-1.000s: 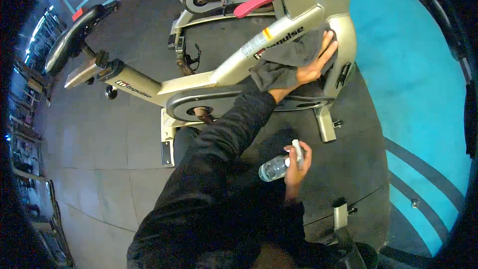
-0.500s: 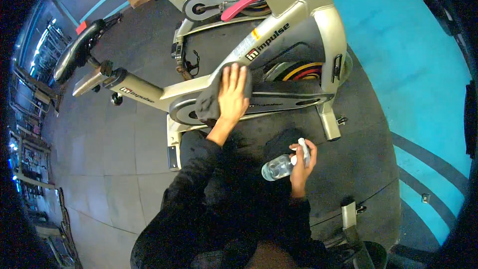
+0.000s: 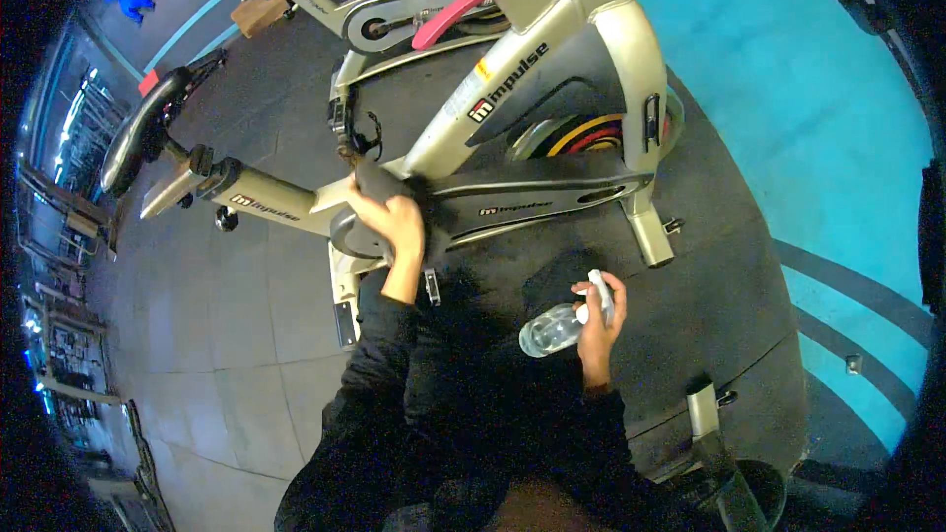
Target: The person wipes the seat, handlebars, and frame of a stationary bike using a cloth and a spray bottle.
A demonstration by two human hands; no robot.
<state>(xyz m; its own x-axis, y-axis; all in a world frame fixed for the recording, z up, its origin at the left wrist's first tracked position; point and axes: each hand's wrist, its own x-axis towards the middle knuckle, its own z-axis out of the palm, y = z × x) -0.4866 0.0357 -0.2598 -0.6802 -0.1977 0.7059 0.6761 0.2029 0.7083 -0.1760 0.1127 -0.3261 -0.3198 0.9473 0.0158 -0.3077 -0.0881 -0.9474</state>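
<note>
A dark grey cloth (image 3: 377, 181) is in my left hand (image 3: 400, 231), pressed against the silver frame of an exercise bike (image 3: 455, 130) where the slanted beam meets the seat-side tube. The fingers are wrapped round the cloth and partly hidden by it. Lower and to the right, my right hand (image 3: 599, 327) grips the white trigger head of a clear spray bottle (image 3: 554, 331), which is tilted with its base to the left. The bottle is held away from the bike, over my dark-clothed lap.
The bike's black saddle (image 3: 148, 133) juts out at the left, and a pink lever (image 3: 463, 8) sits high on its frame. A second exercise bike (image 3: 379, 28) stands behind. Another silver base foot (image 3: 704, 412) is at the lower right. Blue flooring (image 3: 749, 118) borders the dark mats.
My left hand has slid the cloth leftward from the slanted beam toward the seat-side tube, and its fingers now curl round it. My right hand keeps hold of the bottle. The view has shifted slightly.
</note>
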